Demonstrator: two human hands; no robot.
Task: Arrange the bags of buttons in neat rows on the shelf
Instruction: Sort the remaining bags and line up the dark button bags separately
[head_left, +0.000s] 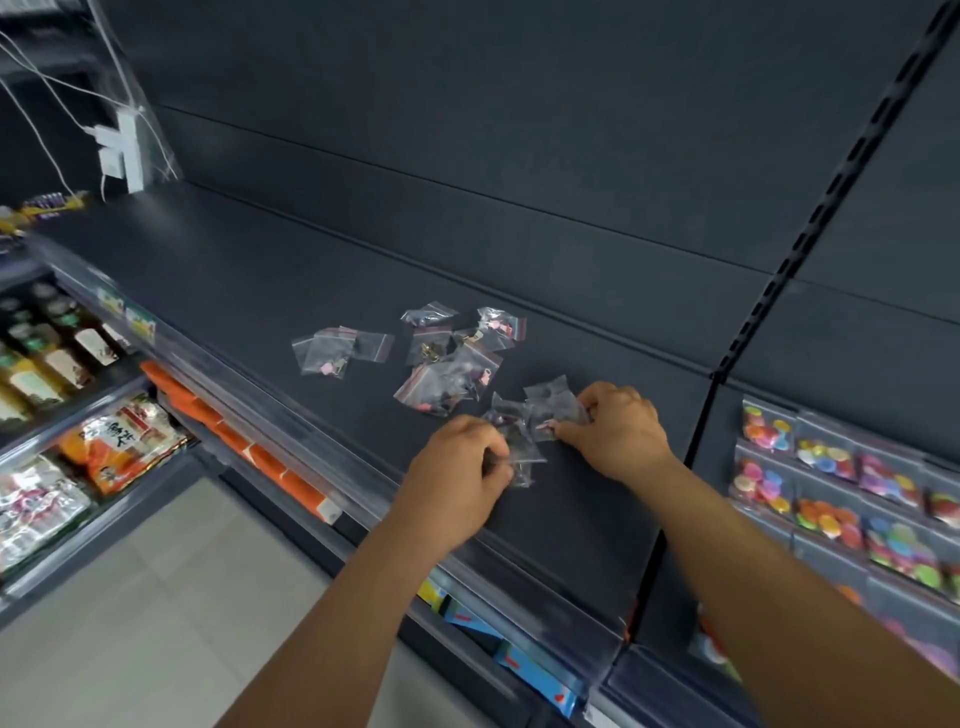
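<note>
From your head camera, your left hand (457, 462) is curled over the near edge of a small cluster of clear bags (519, 441) on the dark shelf (260, 270), its fingers pinching one of them. Your right hand (618, 431) sits just beside it on the right, fingers bent and pinching another clear bag (553, 402) at its edge. Both hands are close together, with the bags lying between them.

Behind your hands, a loose heap of bags of buttons (452, 364) lies unsorted on the shelf, overlapping and tilted at different angles. To its left, apart from the heap, a smaller group of bags (337, 348) lies flat.

On the neighbouring shelf section to your right, bags of coloured buttons (841, 493) sit in rows. Lower shelves on your left hold bottles (57, 358) and orange packets (119, 441). A white power strip (122, 150) with cables hangs at the back left
</note>
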